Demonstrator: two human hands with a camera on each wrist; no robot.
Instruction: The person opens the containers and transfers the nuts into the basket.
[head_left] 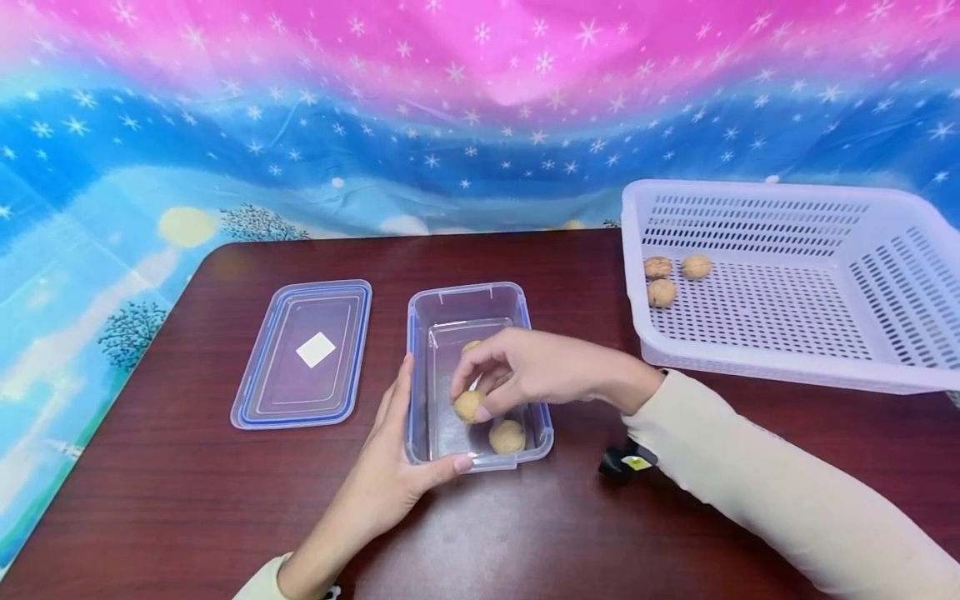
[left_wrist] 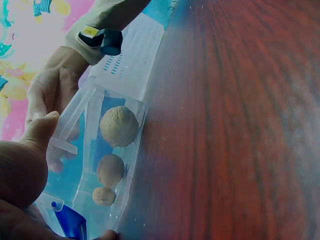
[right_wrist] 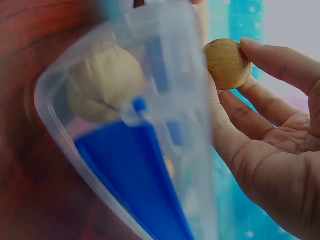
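Note:
My right hand (head_left: 525,367) pinches a walnut (right_wrist: 227,64) between thumb and fingertips, above the inside of a clear plastic food container (head_left: 414,333) with blue edging. My left hand (head_left: 397,450) holds that container at its near left corner, thumb on the front rim and fingers along the left wall. Inside, one walnut (head_left: 507,436) lies in the near right corner. Another walnut (head_left: 471,345) shows farther back, partly hidden by my right hand. Through the wall, the left wrist view has a large walnut (left_wrist: 119,126) with two others beyond it.
A blue-edged lid (head_left: 300,392) with a white square label lies on the table (head_left: 172,467) left of the container. At the right stands a white slotted basket (head_left: 780,358), with three walnuts (head_left: 662,292) grouped in its left end. A patterned cloth (head_left: 465,125) hangs behind the table.

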